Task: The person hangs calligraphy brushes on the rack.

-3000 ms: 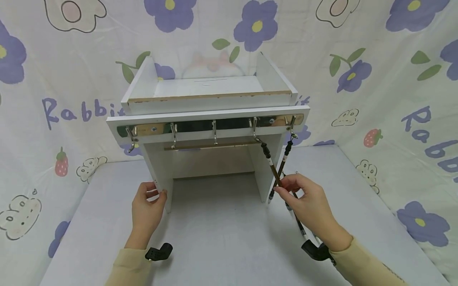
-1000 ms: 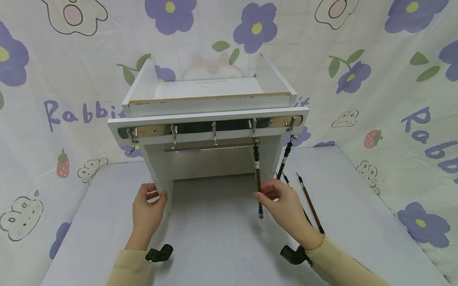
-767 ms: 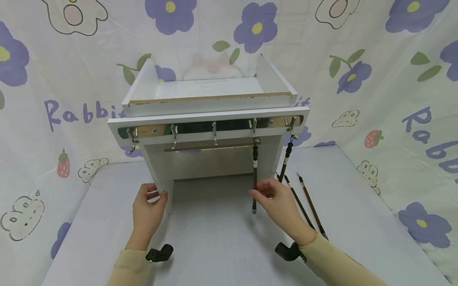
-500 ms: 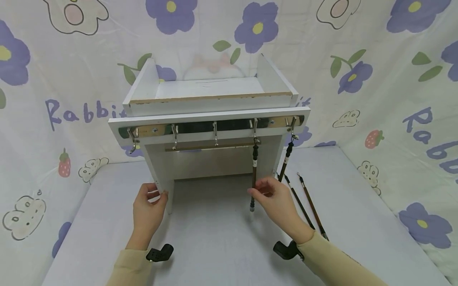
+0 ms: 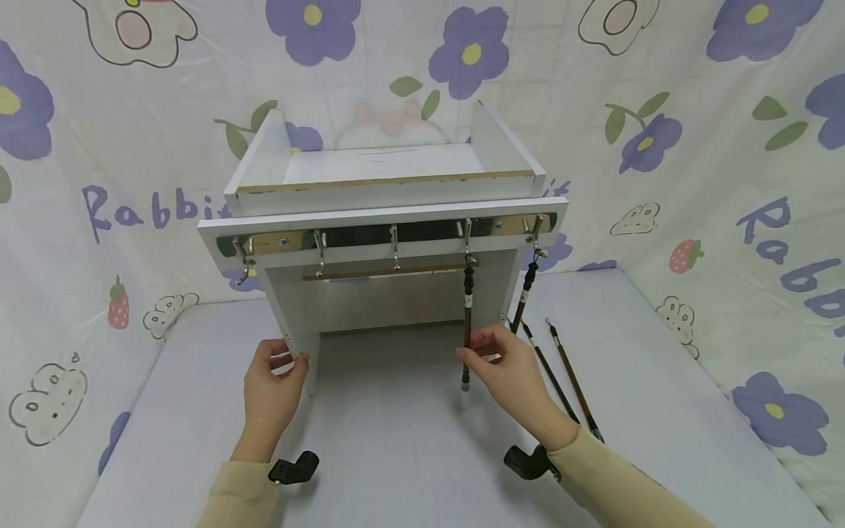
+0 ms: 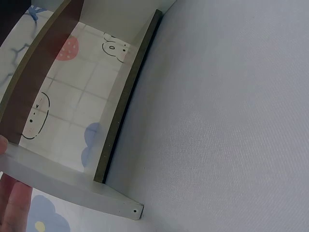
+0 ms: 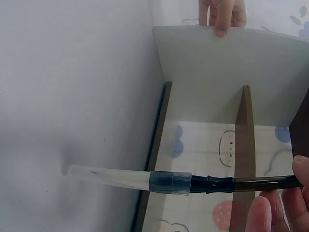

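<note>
A dark-handled calligraphy brush (image 5: 468,312) hangs nearly upright by its loop from a metal hook (image 5: 468,233) on the front rail. My right hand (image 5: 511,378) pinches its handle low down, between thumb and fingers. In the right wrist view, the pale bristles (image 7: 116,177) show inside a clear cap. A second calligraphy brush (image 5: 524,293) hangs from the rightmost hook, its lower part behind my right hand. My left hand (image 5: 272,385) grips the front edge of the white shelf's left side panel (image 5: 285,308), thumb inside and fingers outside.
The white shelf (image 5: 389,196) stands against a flower-printed cloth (image 5: 396,44). Several other hooks on its metal rail (image 5: 359,233) carry nothing. Right of the shelf, a brown-handled brush (image 5: 573,374) and a darker brush (image 5: 549,374) lie on the pale tabletop (image 5: 660,389).
Three seconds ago the pinched brush slanted down to the right. My right hand has since moved left with it, and it now hangs nearly straight. My left hand has stayed in place.
</note>
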### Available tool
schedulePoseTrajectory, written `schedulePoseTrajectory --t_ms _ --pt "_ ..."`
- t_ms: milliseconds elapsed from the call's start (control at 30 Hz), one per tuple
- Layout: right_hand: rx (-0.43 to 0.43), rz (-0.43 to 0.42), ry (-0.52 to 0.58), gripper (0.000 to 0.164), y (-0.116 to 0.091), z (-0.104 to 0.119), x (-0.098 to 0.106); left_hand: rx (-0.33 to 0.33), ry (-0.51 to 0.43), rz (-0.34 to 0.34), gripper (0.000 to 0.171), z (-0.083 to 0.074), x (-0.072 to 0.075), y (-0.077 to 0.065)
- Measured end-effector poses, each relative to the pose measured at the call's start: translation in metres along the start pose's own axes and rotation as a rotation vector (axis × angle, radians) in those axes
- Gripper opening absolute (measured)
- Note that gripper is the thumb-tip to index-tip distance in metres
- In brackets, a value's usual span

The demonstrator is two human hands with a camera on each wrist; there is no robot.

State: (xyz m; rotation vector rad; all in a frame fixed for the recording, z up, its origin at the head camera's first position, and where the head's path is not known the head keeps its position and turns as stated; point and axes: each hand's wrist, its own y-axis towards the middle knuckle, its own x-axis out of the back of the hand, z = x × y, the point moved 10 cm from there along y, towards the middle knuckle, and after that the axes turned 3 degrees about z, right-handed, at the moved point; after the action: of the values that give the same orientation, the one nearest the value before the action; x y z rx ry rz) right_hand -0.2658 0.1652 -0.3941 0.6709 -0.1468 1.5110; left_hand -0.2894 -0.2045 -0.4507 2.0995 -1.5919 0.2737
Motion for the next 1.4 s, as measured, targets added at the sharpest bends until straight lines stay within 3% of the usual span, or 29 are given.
schedulePoseTrajectory --t_ms 433,767,1067,1400 --pt "0.025 0.0 -0.002 0.023 -0.006 0.01 0.009 -0.016 -0.005 -0.011 0.023 -0.004 0.001 -0.001" --pt "0.023 0.011 -0.018 0.032 -0.017 0.009 0.05 -0.009 -0.008 -0.006 0.023 0.001 0.0 0.0" --pt "-0.094 -0.012 -0.094 0.035 -0.027 -0.034 0.094 -0.007 -0.002 -0.003 0.023 -0.001 0.0 0.0" --pt "-0.245 0.032 -0.195 0.048 -0.029 -0.109 0.11 -0.015 -0.009 -0.008 0.023 0.0 0.001 0.001"
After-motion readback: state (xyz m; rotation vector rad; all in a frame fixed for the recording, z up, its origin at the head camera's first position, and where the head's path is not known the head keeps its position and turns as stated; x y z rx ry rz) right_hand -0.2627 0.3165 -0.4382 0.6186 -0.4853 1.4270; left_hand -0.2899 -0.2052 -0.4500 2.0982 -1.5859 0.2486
